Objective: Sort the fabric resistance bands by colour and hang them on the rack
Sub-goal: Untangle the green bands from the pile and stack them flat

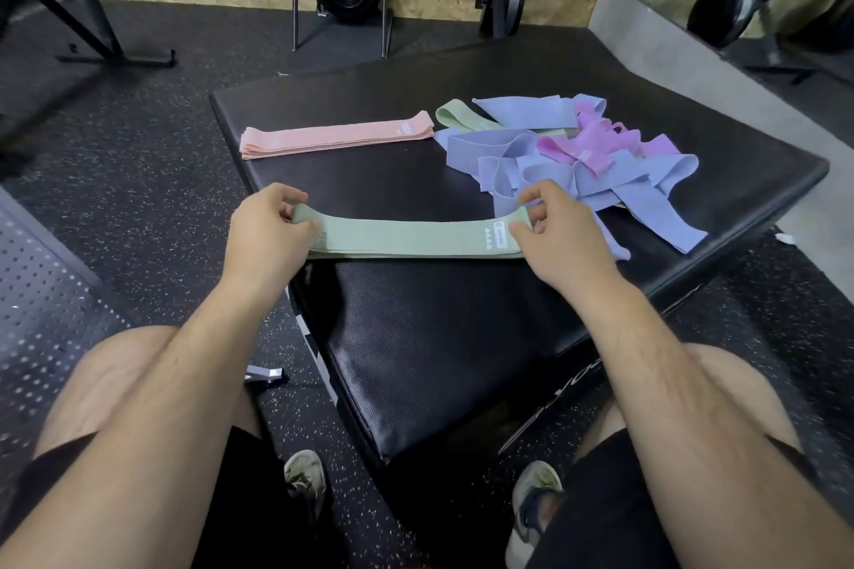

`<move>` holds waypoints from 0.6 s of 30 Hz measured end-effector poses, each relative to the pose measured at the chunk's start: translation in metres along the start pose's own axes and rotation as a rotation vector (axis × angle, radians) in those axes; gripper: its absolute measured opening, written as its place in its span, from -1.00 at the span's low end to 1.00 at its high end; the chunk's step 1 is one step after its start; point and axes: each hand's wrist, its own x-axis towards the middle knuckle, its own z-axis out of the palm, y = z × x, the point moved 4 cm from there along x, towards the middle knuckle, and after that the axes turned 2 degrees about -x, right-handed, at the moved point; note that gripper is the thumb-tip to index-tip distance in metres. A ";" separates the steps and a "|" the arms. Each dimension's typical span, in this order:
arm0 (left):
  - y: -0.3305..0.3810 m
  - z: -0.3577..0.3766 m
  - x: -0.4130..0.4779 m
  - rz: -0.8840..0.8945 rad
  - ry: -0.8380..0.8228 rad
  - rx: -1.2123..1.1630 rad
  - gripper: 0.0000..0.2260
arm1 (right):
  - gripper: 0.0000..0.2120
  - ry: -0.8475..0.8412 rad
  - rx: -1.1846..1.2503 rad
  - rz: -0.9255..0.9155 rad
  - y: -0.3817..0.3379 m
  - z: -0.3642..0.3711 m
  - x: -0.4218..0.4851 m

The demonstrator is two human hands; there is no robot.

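Head view: left hand [268, 229] pinches one end of the green band stack [406, 238], right hand [552, 229] pinches the other. Stack lies flat on the tabletop [393, 180], pink stack [337, 136] beyond.

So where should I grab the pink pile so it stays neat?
Probably pinch the pink pile at its two short ends, one hand from each side. It is a long, flat stack of loose layers on the black pad, so one middle grip might let it sag.
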 end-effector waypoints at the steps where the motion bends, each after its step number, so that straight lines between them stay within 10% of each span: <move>1: -0.001 0.001 0.001 0.020 0.007 0.041 -0.75 | -0.79 0.002 -0.029 -0.003 -0.001 0.003 0.000; 11: -0.005 0.003 -0.004 -0.067 -0.023 0.187 -0.59 | -0.57 0.058 -0.348 0.172 0.002 0.012 -0.007; 18: -0.006 0.002 0.001 -0.210 -0.128 0.022 -0.90 | -0.74 0.006 -0.020 0.266 0.007 0.008 -0.004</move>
